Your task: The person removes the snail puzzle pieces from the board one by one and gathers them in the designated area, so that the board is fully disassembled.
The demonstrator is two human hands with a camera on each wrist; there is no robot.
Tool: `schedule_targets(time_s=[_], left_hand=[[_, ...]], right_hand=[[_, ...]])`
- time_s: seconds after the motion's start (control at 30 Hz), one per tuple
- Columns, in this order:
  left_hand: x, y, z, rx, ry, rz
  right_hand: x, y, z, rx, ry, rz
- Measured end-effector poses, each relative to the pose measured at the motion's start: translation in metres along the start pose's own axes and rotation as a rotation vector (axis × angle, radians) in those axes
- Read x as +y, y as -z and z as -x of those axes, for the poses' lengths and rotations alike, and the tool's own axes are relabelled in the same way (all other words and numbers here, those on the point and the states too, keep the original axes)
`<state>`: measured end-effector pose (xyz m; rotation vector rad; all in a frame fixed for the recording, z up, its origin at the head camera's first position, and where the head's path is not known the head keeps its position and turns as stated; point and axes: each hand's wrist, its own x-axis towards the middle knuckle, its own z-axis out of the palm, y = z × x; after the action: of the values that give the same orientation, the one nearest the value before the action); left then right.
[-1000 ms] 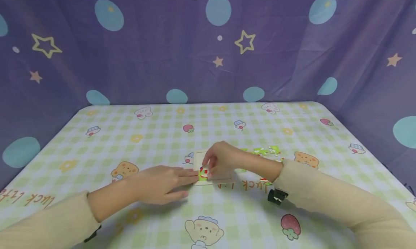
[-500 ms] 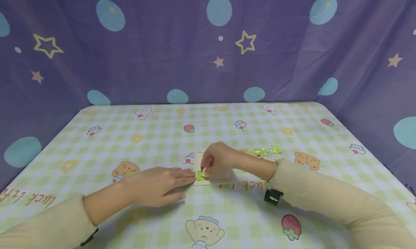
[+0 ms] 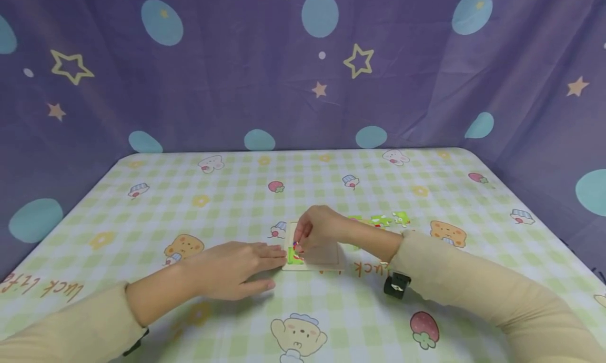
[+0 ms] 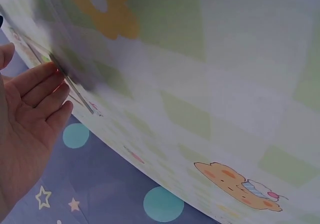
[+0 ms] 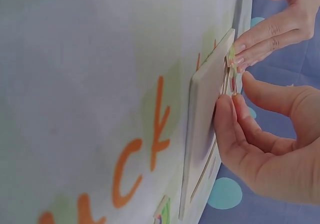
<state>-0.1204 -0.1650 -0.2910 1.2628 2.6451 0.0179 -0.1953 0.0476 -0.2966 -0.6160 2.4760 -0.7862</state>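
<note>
A shallow wooden puzzle tray (image 3: 326, 255) lies flat on the tablecloth in the middle. My left hand (image 3: 232, 271) is stretched out, its straight fingertips touching the tray's left edge. Over the tray, my right hand (image 3: 322, 229) pinches a small colourful jigsaw piece (image 5: 234, 82) at the lower left corner. A green piece (image 3: 291, 256) sits in that corner beside it. In the right wrist view the thumb and fingers meet at the piece's edge. The right hand covers much of the tray's upper part.
Several loose green jigsaw pieces (image 3: 401, 218) lie right of the tray, partly hidden by the right forearm. A checked tablecloth (image 3: 227, 326) with printed cartoons covers the table. Behind hangs a purple curtain (image 3: 265, 89).
The right hand has stayed at the tray's lower left corner, its fingers shifting slightly over the jigsaw piece. The left hand has hardly moved.
</note>
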Motion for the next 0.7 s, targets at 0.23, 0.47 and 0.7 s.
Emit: schedule_targets(time_s=[0.23,0.47,0.7], left_hand=[[0.0,0.0,-0.002,-0.002,0.006,0.011],[-0.001,0.001,-0.004,0.018,0.0,0.007],[-0.001,-0.001,-0.009,0.061,-0.021,-0.016]], right_hand=[[0.001,0.0,-0.004,-0.009,-0.035,-0.072],[0.004,-0.002,-0.006,-0.032,-0.028,-0.18],[0.012,0.002,-0.004,-0.025,-0.044,-0.182]])
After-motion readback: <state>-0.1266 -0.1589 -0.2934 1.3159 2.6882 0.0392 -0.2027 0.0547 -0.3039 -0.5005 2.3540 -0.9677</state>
